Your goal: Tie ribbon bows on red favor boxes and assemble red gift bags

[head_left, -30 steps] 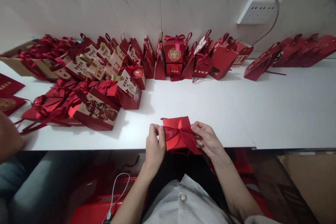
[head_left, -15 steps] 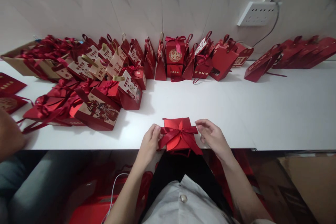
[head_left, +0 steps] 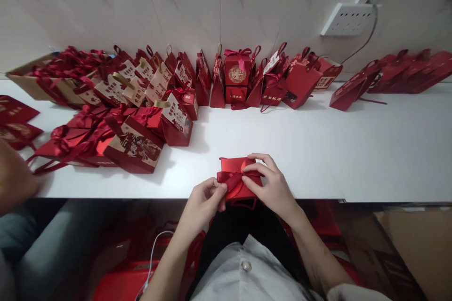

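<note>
A small red gift box [head_left: 234, 163] lies at the table's front edge, right in front of me. Across its top runs a dark red satin ribbon [head_left: 228, 178] tied in a bow. My left hand [head_left: 208, 197] pinches the ribbon's left tail at the box's lower left corner, thumb against fingers. From the right, my right hand [head_left: 270, 183] reaches over the box, its thumb and fingertips closed on the bow near the knot. That hand covers the box's right side and the bow's right loop.
Finished-looking red gift boxes [head_left: 134, 146] crowd the left of the white table [head_left: 282, 141]; more line the wall. An open cardboard box [head_left: 21, 77] holds ribboned ones. Another person's arm [head_left: 16, 178] is at far left. A power strip [head_left: 348, 19] hangs on the wall.
My right hand has moved left from beside the box onto the bow. The left hand has shifted slightly right and down, onto the ribbon's tail.
</note>
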A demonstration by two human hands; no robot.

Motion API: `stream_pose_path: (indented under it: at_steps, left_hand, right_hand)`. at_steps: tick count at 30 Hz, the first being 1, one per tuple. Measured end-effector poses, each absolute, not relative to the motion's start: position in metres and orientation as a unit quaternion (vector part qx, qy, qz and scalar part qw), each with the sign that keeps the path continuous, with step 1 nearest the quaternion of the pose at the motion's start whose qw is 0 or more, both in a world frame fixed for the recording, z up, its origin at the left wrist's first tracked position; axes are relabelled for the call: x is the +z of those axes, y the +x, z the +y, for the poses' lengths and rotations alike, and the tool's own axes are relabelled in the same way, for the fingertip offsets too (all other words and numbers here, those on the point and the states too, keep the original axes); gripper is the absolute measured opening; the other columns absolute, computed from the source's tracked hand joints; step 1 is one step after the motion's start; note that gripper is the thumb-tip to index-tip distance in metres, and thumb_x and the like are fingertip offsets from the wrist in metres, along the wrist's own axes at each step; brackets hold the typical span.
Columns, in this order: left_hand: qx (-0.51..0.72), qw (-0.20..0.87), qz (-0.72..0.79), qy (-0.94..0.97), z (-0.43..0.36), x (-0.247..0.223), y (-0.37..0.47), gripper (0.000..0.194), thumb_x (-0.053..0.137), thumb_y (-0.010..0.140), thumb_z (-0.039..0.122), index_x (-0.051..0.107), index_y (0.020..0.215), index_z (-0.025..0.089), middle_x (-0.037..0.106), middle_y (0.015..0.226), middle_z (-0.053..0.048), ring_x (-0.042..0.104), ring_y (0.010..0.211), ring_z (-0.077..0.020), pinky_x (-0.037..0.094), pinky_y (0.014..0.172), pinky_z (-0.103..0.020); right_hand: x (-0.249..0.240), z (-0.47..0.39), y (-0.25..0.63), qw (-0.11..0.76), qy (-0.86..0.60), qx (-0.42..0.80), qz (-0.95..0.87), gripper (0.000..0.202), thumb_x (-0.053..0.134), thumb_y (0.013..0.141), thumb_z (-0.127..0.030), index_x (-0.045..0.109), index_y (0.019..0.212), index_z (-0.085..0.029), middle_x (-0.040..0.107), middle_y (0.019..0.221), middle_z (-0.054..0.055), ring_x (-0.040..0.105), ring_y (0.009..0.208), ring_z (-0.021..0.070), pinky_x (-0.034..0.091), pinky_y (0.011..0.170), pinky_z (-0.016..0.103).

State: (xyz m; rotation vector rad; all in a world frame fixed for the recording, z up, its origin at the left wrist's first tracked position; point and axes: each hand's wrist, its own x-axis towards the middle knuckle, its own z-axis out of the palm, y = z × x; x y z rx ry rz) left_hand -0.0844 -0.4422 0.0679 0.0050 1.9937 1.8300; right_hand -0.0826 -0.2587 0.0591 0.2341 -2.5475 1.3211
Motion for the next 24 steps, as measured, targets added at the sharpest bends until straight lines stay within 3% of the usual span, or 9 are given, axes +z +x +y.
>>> stream_pose_path:
  at_steps: [8,16,24]
  left_hand:
    - [0.663,0.285,0.692,-0.007,-0.438,0.080,-0.071,0.042,0.055,0.080,0.052,0.052,0.054,0.018,0.066,0.053,-0.005,0.055,0.048,-0.0125,0.041,0.055,-0.024]
    - [0.679,0.305,0.668,-0.011,-0.438,0.071,-0.057,0.041,0.057,0.078,0.055,0.054,0.062,0.017,0.069,0.056,-0.006,0.058,0.049,-0.0131,0.041,0.053,-0.022]
    - [0.642,0.305,0.703,0.011,-0.441,0.070,-0.053,0.039,0.053,0.084,0.047,0.053,0.062,0.016,0.071,0.060,-0.006,0.059,0.052,-0.0118,0.041,0.054,-0.019]
  right_hand:
    - [0.062,-0.264,-0.082,0.131,0.061,0.427,-0.893,0.007,0.058,0.080,-0.020,0.065,0.080,-0.023,0.056,0.110,0.008,0.054,0.111,0.0255,0.041,0.096,0.047]
    - [0.061,-0.265,-0.081,0.132,0.050,0.404,-0.904,0.006,0.060,0.080,-0.022,0.065,0.078,-0.023,0.057,0.110,0.008,0.056,0.108,0.0259,0.041,0.094,0.046]
    - [0.063,-0.266,-0.081,0.130,0.047,0.388,-0.911,0.005,0.060,0.079,-0.021,0.065,0.078,-0.022,0.057,0.110,0.008,0.057,0.108,0.0263,0.041,0.091,0.046]
